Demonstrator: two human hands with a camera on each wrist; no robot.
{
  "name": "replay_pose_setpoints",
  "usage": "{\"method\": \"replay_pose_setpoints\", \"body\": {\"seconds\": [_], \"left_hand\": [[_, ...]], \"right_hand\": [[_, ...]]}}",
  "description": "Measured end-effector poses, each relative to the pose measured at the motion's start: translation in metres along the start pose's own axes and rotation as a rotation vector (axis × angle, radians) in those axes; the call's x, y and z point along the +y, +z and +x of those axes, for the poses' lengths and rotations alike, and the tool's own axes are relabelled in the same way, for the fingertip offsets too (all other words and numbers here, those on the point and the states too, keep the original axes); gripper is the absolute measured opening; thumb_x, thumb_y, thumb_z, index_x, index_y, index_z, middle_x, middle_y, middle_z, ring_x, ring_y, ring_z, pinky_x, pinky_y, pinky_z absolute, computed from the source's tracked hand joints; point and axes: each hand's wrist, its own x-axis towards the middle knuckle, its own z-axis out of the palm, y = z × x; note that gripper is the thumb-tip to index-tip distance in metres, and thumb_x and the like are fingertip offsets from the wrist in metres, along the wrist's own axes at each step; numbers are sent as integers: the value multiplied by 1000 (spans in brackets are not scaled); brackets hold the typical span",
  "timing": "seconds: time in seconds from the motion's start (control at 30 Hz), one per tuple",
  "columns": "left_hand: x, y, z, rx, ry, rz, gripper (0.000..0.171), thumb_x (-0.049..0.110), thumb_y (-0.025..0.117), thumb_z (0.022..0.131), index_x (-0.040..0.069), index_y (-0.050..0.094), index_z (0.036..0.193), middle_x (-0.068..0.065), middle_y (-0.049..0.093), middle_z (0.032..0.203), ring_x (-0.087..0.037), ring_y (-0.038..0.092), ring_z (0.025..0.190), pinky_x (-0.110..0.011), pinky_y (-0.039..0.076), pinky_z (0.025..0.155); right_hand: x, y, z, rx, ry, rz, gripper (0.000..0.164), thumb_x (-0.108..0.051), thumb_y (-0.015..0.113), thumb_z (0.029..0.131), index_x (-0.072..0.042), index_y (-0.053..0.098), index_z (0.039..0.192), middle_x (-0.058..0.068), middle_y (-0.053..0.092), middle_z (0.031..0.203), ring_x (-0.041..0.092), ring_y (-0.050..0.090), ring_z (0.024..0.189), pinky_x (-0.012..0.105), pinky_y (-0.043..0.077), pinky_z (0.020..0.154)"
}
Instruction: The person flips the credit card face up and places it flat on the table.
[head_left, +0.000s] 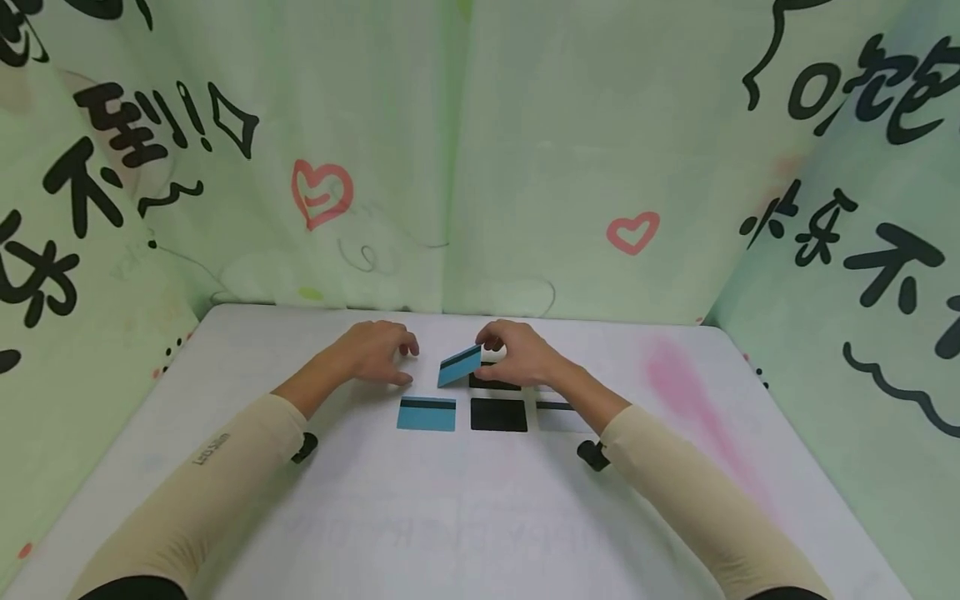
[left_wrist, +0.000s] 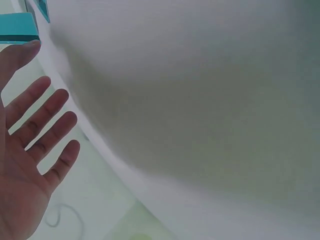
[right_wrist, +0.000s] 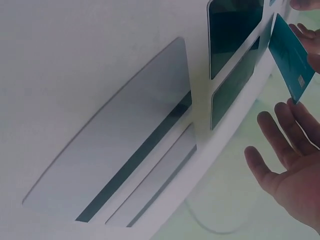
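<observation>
In the head view my right hand [head_left: 525,354] pinches a blue card [head_left: 459,367] with a dark stripe, tilted above the white table. The right wrist view shows a small chip on the face of this held card [right_wrist: 295,62]. My left hand [head_left: 375,354] is empty, its fingers loosely spread to the left of that card. A second blue card [head_left: 426,417] lies flat in front. Beside it lies a black card [head_left: 498,415], and another black card [head_left: 495,384] is partly covered by my right hand. A whitish striped card [head_left: 558,421] lies partly behind my right forearm.
In the right wrist view a second whitish card [right_wrist: 160,175] lies behind the nearer one. The white table [head_left: 360,517] ends at the back against a pale green curtain [head_left: 525,167] with drawn hearts. Pink colouring [head_left: 690,392] marks the table's right side.
</observation>
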Motion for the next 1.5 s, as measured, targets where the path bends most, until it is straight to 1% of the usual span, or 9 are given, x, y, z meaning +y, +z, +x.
{"method": "replay_pose_setpoints", "body": {"seconds": [0.23, 0.4, 0.57, 0.73, 0.93, 1.1, 1.23, 1.4, 1.5], "left_hand": [[-6, 1, -6, 0, -20, -4, 39, 39, 80, 85, 18, 75, 117, 1, 69, 108, -19, 61, 100, -43, 51, 90], [-9, 2, -11, 14, -9, -14, 38, 38, 81, 84, 18, 75, 116, 2, 68, 107, -19, 60, 99, -43, 50, 89], [-11, 2, -13, 23, -1, -29, 38, 37, 81, 84, 18, 75, 117, 2, 68, 108, -19, 60, 99, -44, 50, 90], [-12, 2, -14, 23, 1, -42, 38, 36, 81, 85, 18, 75, 118, 0, 69, 111, -20, 62, 102, -45, 50, 91], [-13, 1, -16, 17, 6, -45, 37, 35, 80, 85, 18, 75, 118, 0, 69, 110, -19, 62, 99, -44, 50, 89], [-13, 0, -17, 27, 10, -55, 38, 34, 81, 85, 17, 75, 118, 0, 69, 109, -19, 61, 97, -44, 50, 88], [-14, -1, -18, 30, 9, -48, 39, 34, 80, 86, 17, 75, 120, -1, 70, 111, -20, 62, 100, -44, 51, 89], [-13, -4, -19, 28, 15, -37, 39, 34, 80, 87, 17, 74, 121, -1, 70, 115, -21, 63, 103, -45, 52, 89], [-12, -4, -20, 26, 14, -36, 38, 34, 80, 87, 17, 74, 121, -1, 70, 115, -22, 64, 105, -45, 53, 89]], "right_hand": [[2, -8, -3, 2, -5, 20, 50, -30, 79, 86, -6, 65, 128, 9, 68, 120, 26, 62, 113, 44, 52, 97], [3, -10, 0, 8, -18, 35, 50, -29, 79, 86, -6, 65, 128, 9, 68, 119, 27, 63, 113, 44, 53, 95], [-3, -13, 2, 2, -12, 37, 50, -28, 80, 86, -6, 64, 129, 10, 68, 119, 29, 63, 114, 44, 54, 94], [-10, -16, 4, 7, -18, 28, 52, -27, 80, 87, -3, 63, 131, 11, 67, 120, 31, 62, 115, 44, 54, 94], [-15, -16, 8, 6, -15, 24, 52, -26, 80, 87, -4, 64, 131, 11, 67, 119, 31, 63, 115, 43, 54, 93], [-17, -14, 11, -3, -27, 21, 54, -26, 80, 87, -2, 63, 133, 12, 68, 121, 32, 63, 115, 44, 54, 94], [-18, -13, 13, -11, -33, 18, 54, -27, 79, 88, -1, 63, 133, 13, 67, 122, 31, 63, 115, 44, 54, 96], [-20, -11, 15, -15, -32, 31, 52, -26, 78, 88, -2, 63, 132, 16, 68, 123, 34, 63, 117, 45, 53, 97], [-21, -8, 17, -20, -25, 47, 53, -26, 78, 88, -1, 63, 132, 16, 68, 123, 35, 63, 117, 45, 53, 97]]}}
